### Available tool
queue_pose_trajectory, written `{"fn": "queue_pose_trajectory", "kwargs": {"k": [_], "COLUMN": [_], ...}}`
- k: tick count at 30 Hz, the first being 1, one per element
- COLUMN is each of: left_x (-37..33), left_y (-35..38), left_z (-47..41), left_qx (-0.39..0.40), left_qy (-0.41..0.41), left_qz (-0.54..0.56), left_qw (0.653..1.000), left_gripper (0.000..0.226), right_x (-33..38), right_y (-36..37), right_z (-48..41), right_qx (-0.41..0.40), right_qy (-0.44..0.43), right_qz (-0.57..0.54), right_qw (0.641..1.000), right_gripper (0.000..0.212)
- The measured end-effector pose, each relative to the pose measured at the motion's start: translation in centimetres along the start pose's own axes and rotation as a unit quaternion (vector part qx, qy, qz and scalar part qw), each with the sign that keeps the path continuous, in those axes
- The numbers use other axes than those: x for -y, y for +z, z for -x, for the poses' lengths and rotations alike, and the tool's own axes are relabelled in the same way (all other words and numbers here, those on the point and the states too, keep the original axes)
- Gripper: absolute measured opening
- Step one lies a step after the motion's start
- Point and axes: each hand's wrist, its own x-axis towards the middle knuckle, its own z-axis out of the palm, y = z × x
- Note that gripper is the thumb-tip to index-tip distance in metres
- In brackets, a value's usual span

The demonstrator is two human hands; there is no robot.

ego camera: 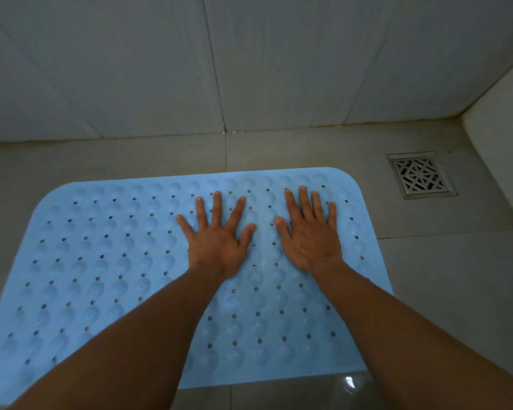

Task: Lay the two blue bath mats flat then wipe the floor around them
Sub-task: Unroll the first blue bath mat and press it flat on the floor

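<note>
One blue bath mat (116, 261) is seen spread on the tiled floor (442, 276); a second is not in view. The left hand (216, 241) and right hand (308, 232) are pressed palm-down toward its one o'clock part, each grip fully open, fingers straight, nothing held. A drain (420, 175) lies at two o'clock. On wet-looking tile the mat could be slid askew by the push, or its cups left unseated.

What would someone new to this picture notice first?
The light blue bath mat lying flat on the grey tiled floor fills the middle. The left hand and right hand press on its far half, fingers spread. A metal floor drain sits to its right.
</note>
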Motion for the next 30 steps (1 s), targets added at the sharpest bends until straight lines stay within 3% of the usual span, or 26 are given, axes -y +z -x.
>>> {"fn": "queue_pose_trajectory", "kwargs": {"k": [7,11,13,18,21,30], "left_x": [0.2,0.8,2.1,8.6,13.3,24.6], "left_y": [-0.3,-1.2,-1.8,-0.6,-0.2,1.0], "left_z": [-0.3,-0.2,0.8,6.3,9.4,14.6], "left_qx": [0.028,0.062,0.054,-0.016,-0.022,-0.014], "left_qy": [0.008,0.022,0.044,0.042,0.008,-0.081], "left_qz": [0.015,0.051,0.071,0.068,0.056,0.052], "left_qw": [0.999,0.997,0.995,0.997,0.998,0.995], "left_gripper": [0.066,0.066,0.064,0.071,0.078,0.071], "right_x": [0.2,1.5,2.8,8.8,13.7,25.5], "right_y": [-0.8,-2.2,-2.5,-2.1,-1.0,3.0], "right_z": [-0.1,0.2,1.0,4.5,6.8,11.9], "right_qx": [0.046,0.105,0.093,0.031,0.034,0.063], "right_qy": [0.002,0.043,0.052,0.008,-0.021,-0.090], "right_qz": [0.009,0.027,0.031,-0.004,-0.022,-0.034], "right_qw": [0.999,0.993,0.994,0.999,0.999,0.993], "right_gripper": [0.067,0.067,0.068,0.070,0.070,0.071]}}
